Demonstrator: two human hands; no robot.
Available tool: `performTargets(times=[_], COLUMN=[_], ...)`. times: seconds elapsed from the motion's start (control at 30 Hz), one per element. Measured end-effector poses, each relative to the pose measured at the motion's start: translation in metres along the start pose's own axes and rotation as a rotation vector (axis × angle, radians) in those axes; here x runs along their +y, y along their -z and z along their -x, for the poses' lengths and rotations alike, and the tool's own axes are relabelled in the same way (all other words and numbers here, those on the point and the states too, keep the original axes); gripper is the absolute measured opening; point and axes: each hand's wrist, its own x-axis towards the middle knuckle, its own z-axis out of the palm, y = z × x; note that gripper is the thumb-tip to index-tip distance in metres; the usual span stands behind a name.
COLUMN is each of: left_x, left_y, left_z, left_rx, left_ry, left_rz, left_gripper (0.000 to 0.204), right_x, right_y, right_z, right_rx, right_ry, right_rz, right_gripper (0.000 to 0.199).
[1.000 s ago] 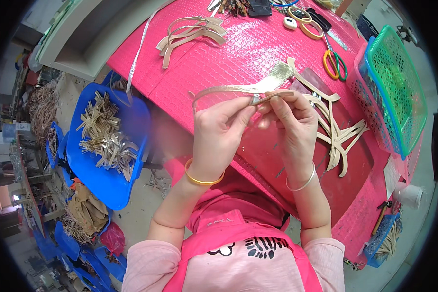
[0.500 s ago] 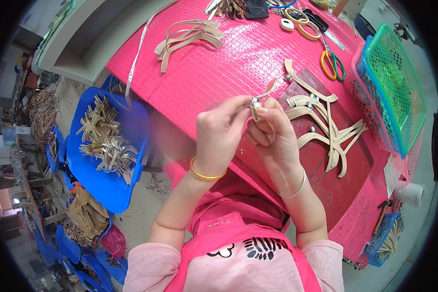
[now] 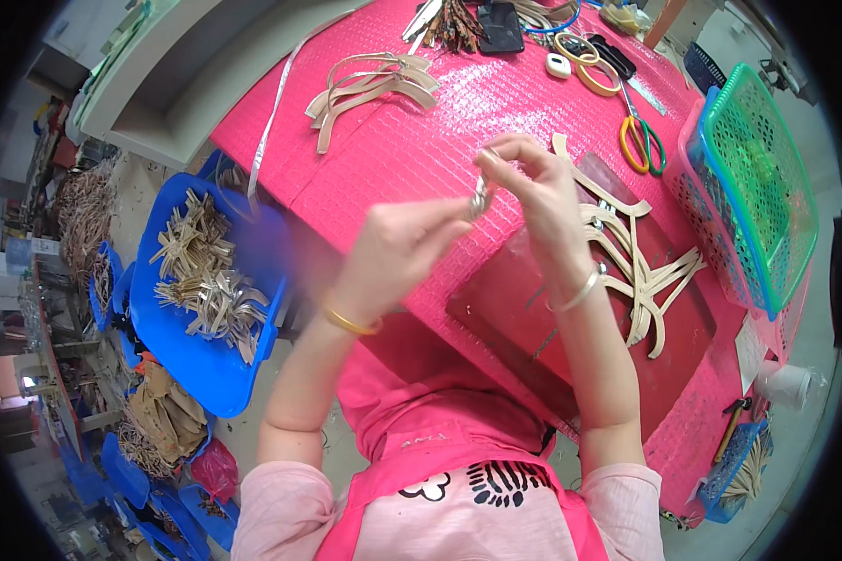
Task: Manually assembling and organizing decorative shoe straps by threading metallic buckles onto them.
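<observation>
Now, in the head view, the left hand (image 3: 398, 245) is pinching the lower end of a shiny strap (image 3: 480, 198), the right hand (image 3: 544, 192) is clamping its upper end, and it's staying up over the pink table (image 3: 496, 103); beige straps (image 3: 644, 279) are lying on the dark-red board (image 3: 505, 301), right of the right wrist.

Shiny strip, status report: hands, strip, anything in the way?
Left hand pinching shiny strip. Right hand at its upper end, contact unclear. Strip above pink tabletop. Cream straps on red board, clear of strip.
</observation>
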Motion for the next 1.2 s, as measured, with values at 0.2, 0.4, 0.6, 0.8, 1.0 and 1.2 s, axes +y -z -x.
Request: performTargets(times=[0.2, 0.4, 0.6, 0.8, 1.0, 1.2], left_x=[-0.073, -0.146, -0.006, -0.007, -0.022, -0.037], left_y=[0.057, 0.046, -0.095, -0.182, -0.149, -0.126], left_z=[-0.093, -0.114, -0.061, -0.088, -0.082, -0.054], left_rx=[-0.103, 0.302, -0.566, 0.0, 0.446, 0.573], left_ry=[0.316, -0.293, 0.646, 0.875, 0.676, 0.514], left_rz=[0.006, -0.862, 0.941, 1.419, 1.338, 1.249], left_gripper=[0.026, 0.019, 0.029, 0.019, 0.03, 0.057], right_x=[0.056, 0.017, 0.004, -0.04, -0.049, -0.042], right_y=[0.0, 0.066, 0.163, 0.117, 0.073, 0.047], right_z=[-0.053, 0.018, 0.086, 0.101, 0.162, 0.171], right_rx=[0.235, 0.283, 0.208, 0.372, 0.515, -0.074], right_ry=[-0.111, 0.068, -0.509, -0.49, -0.308, 0.05], right_rz=[0.057, 0.616, 1.172, 0.646, -0.064, 0.03], right_gripper=[0.018, 0.018, 0.018, 0.014, 0.029, 0.027])
